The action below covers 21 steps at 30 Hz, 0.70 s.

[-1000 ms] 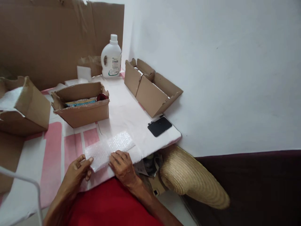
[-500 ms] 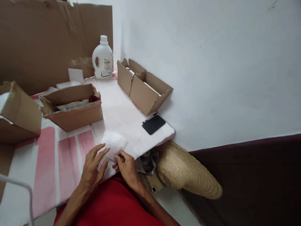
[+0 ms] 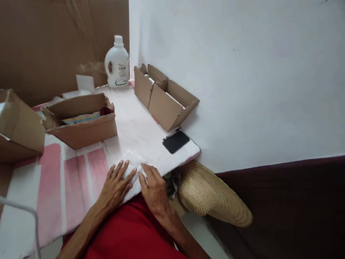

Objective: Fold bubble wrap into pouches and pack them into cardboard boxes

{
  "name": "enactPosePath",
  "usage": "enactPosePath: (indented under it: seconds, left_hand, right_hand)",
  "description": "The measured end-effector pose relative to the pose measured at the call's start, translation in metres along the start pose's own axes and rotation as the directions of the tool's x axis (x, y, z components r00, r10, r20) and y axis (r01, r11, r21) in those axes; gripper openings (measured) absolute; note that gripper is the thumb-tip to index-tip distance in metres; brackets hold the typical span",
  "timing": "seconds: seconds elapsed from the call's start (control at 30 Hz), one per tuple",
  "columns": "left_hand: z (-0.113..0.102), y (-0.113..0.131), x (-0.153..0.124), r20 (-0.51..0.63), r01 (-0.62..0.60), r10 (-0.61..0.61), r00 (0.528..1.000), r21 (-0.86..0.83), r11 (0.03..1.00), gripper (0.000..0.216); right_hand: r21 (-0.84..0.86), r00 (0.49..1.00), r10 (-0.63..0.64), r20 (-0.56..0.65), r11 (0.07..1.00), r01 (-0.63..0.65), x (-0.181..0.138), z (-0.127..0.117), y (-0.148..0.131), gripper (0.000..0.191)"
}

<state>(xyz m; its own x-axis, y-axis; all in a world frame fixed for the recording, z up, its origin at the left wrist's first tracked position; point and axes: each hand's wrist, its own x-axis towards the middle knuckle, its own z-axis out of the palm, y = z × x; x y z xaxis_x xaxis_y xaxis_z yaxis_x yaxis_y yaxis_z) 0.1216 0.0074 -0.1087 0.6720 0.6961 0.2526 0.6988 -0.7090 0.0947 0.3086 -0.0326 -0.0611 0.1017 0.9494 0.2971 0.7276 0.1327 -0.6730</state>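
A clear bubble wrap sheet [image 3: 133, 157] lies flat near the front edge of the table. Spread over its left part is my left hand [image 3: 115, 185], palm down with the fingers stretched out. My right hand [image 3: 155, 187] is at the right edge of the wrap, its thumb and forefinger apart and its other fingers bent and partly hidden. I see nothing held in either hand. A black phone-like panel [image 3: 176, 141] rests on the table to the right of the wrap.
An open cardboard box [image 3: 83, 135] with packets stands at the left; another box [image 3: 21, 129] is farther left. A divided cardboard box [image 3: 164, 108] stands by the wall. Behind are a white jug [image 3: 118, 64] and foam sheets. A straw hat [image 3: 212, 196] hangs below the table's right edge.
My left hand has come down and spread flat on the bubble wrap. My right hand has moved slightly right, and its fingers have gone from a pinch at the wrap's near edge to apart.
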Motion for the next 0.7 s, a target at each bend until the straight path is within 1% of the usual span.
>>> enactPosePath:
  seconds: [0.07, 0.1, 0.13, 0.2, 0.3, 0.33, 0.37, 0.4, 0.43, 0.47, 0.5, 0.53, 0.57, 0.63, 0.7]
  left_hand:
    - [0.0, -0.001, 0.001, 0.018, 0.002, -0.002, 1.0, -0.012, 1.0, 0.047]
    - [0.0, -0.001, 0.001, 0.024, 0.004, -0.004, 1.0, -0.019, 1.0, 0.045]
    - [0.0, 0.0, 0.002, 0.028, 0.007, -0.007, 1.0, -0.025, 1.0, 0.043]
    - [-0.002, 0.0, 0.002, 0.023, 0.008, -0.007, 1.0, -0.041, 0.999, 0.046]
    - [-0.009, 0.0, 0.004, -0.015, 0.028, -0.03, 0.999, -0.134, 0.991, 0.052]
    - [-0.012, -0.001, 0.006, -0.035, 0.072, -0.079, 0.996, -0.179, 0.981, 0.051]
    - [-0.016, -0.002, 0.007, -0.038, 0.154, -0.166, 0.985, -0.22, 0.963, 0.05]
    - [-0.019, -0.004, 0.009, -0.023, 0.263, -0.278, 0.96, -0.25, 0.932, 0.048]
    - [-0.022, -0.006, 0.012, 0.006, 0.378, -0.391, 0.92, -0.263, 0.887, 0.045]
    - [-0.025, -0.008, 0.015, 0.04, 0.476, -0.483, 0.874, -0.263, 0.839, 0.041]
    - [-0.027, -0.01, 0.018, 0.075, 0.543, -0.544, 0.836, -0.258, 0.799, 0.036]
    - [-0.029, -0.012, 0.02, 0.105, 0.576, -0.57, 0.815, -0.259, 0.776, 0.03]
    - [-0.031, -0.013, 0.023, 0.125, 0.579, -0.569, 0.813, -0.271, 0.769, 0.023]
    - [-0.034, -0.014, 0.028, 0.153, 0.561, -0.543, 0.826, -0.323, 0.762, 0.012]
    - [-0.035, -0.014, 0.031, 0.175, 0.54, -0.516, 0.839, -0.388, 0.747, 0.011]
  right_hand:
    - [-0.095, 0.986, -0.134, 0.103, 0.985, 0.144, 0.011, 0.007, 0.01, 0.04]
    - [-0.13, 0.973, -0.17, 0.158, 0.973, 0.191, 0.016, 0.013, 0.016, 0.042]
    - [-0.157, 0.962, -0.182, 0.202, 0.964, 0.215, 0.021, 0.018, 0.023, 0.043]
    - [-0.173, 0.953, -0.173, 0.248, 0.96, 0.219, 0.028, 0.026, 0.035, 0.041]
    - [-0.113, 0.965, -0.134, 0.227, 0.98, 0.162, 0.04, 0.023, 0.045, 0.034]
    - [-0.104, 0.972, -0.107, 0.209, 0.986, 0.131, 0.045, 0.019, 0.045, 0.033]
    - [-0.11, 0.978, -0.071, 0.198, 0.99, 0.094, 0.05, 0.014, 0.045, 0.032]
    - [-0.128, 0.978, -0.033, 0.204, 0.99, 0.06, 0.056, 0.01, 0.044, 0.029]
    - [-0.155, 0.974, 0.002, 0.228, 0.987, 0.035, 0.062, 0.006, 0.043, 0.026]
    - [-0.182, 0.964, 0.029, 0.264, 0.983, 0.02, 0.068, 0.003, 0.042, 0.02]
    - [-0.2, 0.951, 0.051, 0.305, 0.98, 0.011, 0.073, 0.002, 0.041, 0.014]
    - [-0.204, 0.937, 0.066, 0.342, 0.979, 0.006, 0.078, 0.001, 0.04, 0.008]
    - [-0.191, 0.926, 0.073, 0.371, 0.982, 0.0, 0.082, 0.001, 0.041, 0.006]
    - [-0.117, 0.909, 0.082, 0.408, 0.992, -0.037, 0.088, 0.001, 0.044, 0.009]
    - [-0.001, 0.891, 0.092, 0.444, 0.995, -0.103, 0.092, 0.0, 0.049, 0.012]
